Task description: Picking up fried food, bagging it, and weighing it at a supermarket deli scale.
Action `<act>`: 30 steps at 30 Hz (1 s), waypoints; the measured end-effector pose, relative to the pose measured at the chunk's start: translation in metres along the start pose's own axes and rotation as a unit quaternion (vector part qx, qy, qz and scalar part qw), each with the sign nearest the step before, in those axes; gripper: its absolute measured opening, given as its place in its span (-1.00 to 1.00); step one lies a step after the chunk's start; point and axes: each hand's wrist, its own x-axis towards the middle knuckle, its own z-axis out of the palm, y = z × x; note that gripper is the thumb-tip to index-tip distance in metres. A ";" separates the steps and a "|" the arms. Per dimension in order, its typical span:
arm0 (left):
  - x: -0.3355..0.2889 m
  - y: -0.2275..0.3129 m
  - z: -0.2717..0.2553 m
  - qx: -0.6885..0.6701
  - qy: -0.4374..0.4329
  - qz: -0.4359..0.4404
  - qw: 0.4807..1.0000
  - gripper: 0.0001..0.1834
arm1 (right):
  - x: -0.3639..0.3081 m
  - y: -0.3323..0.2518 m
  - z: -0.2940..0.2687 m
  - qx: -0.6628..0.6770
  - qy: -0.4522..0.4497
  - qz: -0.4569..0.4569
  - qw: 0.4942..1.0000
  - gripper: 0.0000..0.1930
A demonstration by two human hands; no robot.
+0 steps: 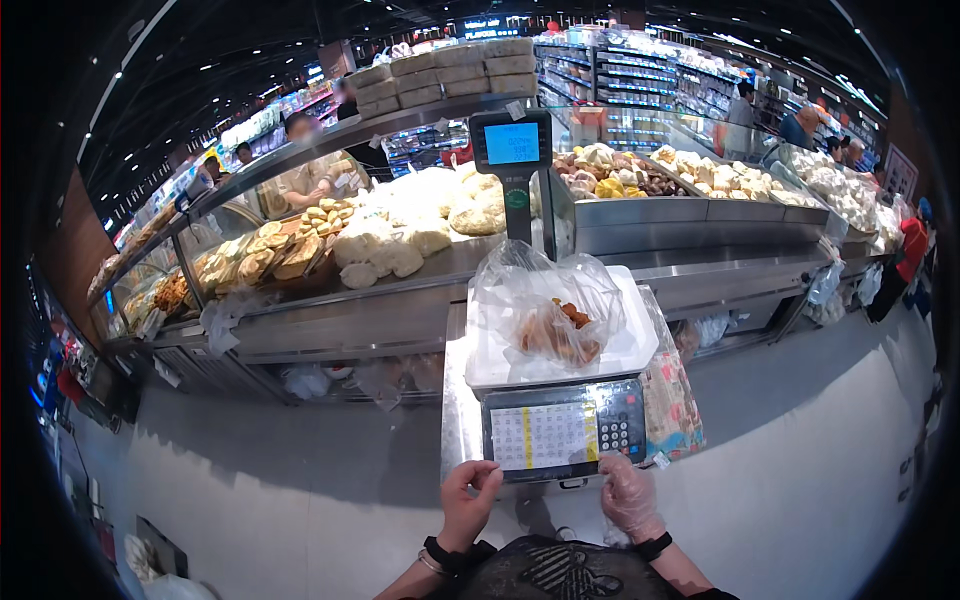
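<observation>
On the white tray [478, 345] of a weighing scale lies a clear plastic bag [500, 275] with brown food [560, 335] inside. Below it, the scale's control panel [545, 430] has a grid of labelled keys and a dark number pad. My bare left hand [468, 503], fingers curled in, is at the panel's lower left corner, and I see nothing in it. My right hand [630, 500], in a clear plastic glove, is closed by the panel's lower right corner. Whether its fingers hold anything is hidden. A lit blue display [512, 143] stands on a post behind the tray.
Behind the scale runs a metal food counter [690, 235] with pale buns [715, 175] at right and flat breads [265, 255] at left. Plastic-wrapped goods [670, 400] lie right of the scale. A person [300, 180] stands across the counter; others are farther off.
</observation>
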 end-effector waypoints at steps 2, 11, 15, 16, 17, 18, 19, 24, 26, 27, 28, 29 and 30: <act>-0.001 0.001 0.003 -0.002 -0.009 0.004 1.000 -0.88 | -0.002 0.000 -0.002 -0.004 0.009 -0.003 1.000 -0.64; 0.002 0.000 0.007 -0.005 -0.036 0.019 0.999 -0.92 | -0.003 -0.001 -0.006 -0.018 0.003 0.024 1.000 -0.64; 0.003 0.004 0.008 -0.009 -0.046 0.016 0.999 -0.93 | -0.001 -0.002 -0.008 -0.023 0.012 0.010 1.000 -0.65; 0.003 0.005 0.008 -0.010 -0.048 0.015 0.999 -0.93 | -0.001 -0.002 -0.009 -0.022 0.013 0.007 1.000 -0.65; 0.003 0.007 0.007 -0.009 -0.048 0.017 0.999 -0.93 | -0.002 -0.001 -0.008 -0.021 0.015 0.005 1.000 -0.65; 0.001 0.010 0.005 0.004 -0.053 0.008 0.999 -0.94 | -0.003 0.000 -0.006 -0.021 0.011 0.006 1.000 -0.65; 0.001 0.011 0.004 0.018 -0.059 -0.001 0.998 -0.94 | -0.003 0.001 -0.005 -0.020 0.007 0.008 1.000 -0.64; -0.003 0.011 0.005 0.008 -0.054 -0.002 0.999 -0.92 | -0.003 0.002 -0.005 -0.037 0.014 -0.006 0.999 -0.64; -0.002 0.013 0.005 0.007 -0.053 0.001 0.999 -0.92 | -0.002 0.002 -0.005 -0.045 0.020 -0.017 0.999 -0.63; -0.002 0.012 0.005 0.005 -0.051 0.003 0.999 -0.92 | 0.000 -0.001 -0.006 -0.034 0.014 -0.006 0.999 -0.63; -0.002 0.011 0.004 0.002 -0.050 0.005 0.999 -0.92 | 0.001 -0.003 -0.007 -0.024 0.009 0.004 1.000 -0.63; -0.002 0.011 0.005 0.002 -0.050 0.005 0.999 -0.92 | 0.001 -0.002 -0.007 -0.024 0.008 0.004 1.000 -0.63; -0.001 0.010 0.005 0.000 -0.052 0.007 0.999 -0.92 | 0.002 -0.001 -0.008 -0.023 0.004 0.007 1.000 -0.63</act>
